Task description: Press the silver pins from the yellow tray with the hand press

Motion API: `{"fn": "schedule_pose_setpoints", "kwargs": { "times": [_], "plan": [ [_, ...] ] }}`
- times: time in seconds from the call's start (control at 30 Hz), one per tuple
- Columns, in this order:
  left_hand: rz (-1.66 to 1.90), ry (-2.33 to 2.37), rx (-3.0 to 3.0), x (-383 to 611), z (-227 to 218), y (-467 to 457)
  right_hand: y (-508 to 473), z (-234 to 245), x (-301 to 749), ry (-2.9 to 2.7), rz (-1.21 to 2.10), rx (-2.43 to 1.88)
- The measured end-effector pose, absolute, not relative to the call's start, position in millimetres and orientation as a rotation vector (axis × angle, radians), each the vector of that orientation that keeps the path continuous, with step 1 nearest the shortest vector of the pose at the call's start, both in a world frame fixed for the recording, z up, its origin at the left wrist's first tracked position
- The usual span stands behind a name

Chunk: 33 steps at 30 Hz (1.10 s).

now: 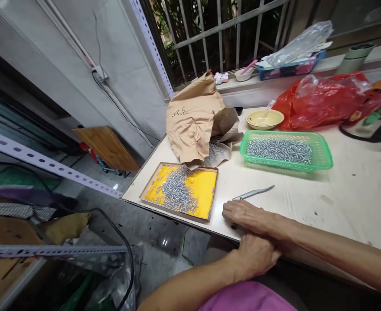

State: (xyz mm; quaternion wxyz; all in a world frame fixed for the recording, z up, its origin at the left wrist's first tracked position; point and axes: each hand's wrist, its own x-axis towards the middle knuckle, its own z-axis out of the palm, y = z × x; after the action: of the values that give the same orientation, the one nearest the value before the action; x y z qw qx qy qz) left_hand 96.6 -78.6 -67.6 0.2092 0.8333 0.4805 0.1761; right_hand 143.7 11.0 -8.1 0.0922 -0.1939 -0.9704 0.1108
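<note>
My right hand (250, 216) rests at the table's front edge with its fingers curled under. A small dark bit shows beneath it, but what it holds, if anything, is hidden. Just beyond its knuckles lies a grey pointed metal tool (255, 191), perhaps scissors or tweezers. Below the right wrist, my left hand (258, 255) is closed like a fist, its fingertips out of sight. Left of the hands is a shallow tray (206, 190) with a yellow bottom, bearing a heap of small metal screws or pins (179, 190). A torn brown paper bag (190, 125) holding similar pieces leans over its back edge.
A green plastic basket (324, 151) of small metal pieces stands behind the tool. Further back are a yellow bowl (264, 119), a red plastic bag (326, 101) and a kettle-like vessel (376, 114). A perforated metal shelf frame (47, 162) stands left of the table (349, 203).
</note>
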Motion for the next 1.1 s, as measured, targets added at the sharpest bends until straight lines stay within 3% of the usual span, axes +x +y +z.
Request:
{"fn": "schedule_pose_setpoints", "kwargs": {
  "times": [0.17,0.33,0.5,0.77,1.1],
  "plan": [
    [0.665,1.376,2.374,74.4,-40.6,-71.4,49.1,40.2,152.7,-2.348,0.465,-0.622],
    [0.687,1.937,2.267,-11.9,-7.4,-30.8,125.0,73.8,220.8,-2.121,0.069,-1.084],
    [0.307,2.398,2.131,-101.3,5.2,13.2,139.2,36.5,268.3,-2.254,0.002,-1.307],
    [-0.069,2.378,2.218,-140.3,-4.4,48.4,4.2,-33.1,259.6,-2.213,0.516,-1.255],
    [-0.256,2.334,2.205,-136.9,3.3,68.5,-37.9,-46.7,243.5,-2.293,0.585,-1.242]
  ]
}}
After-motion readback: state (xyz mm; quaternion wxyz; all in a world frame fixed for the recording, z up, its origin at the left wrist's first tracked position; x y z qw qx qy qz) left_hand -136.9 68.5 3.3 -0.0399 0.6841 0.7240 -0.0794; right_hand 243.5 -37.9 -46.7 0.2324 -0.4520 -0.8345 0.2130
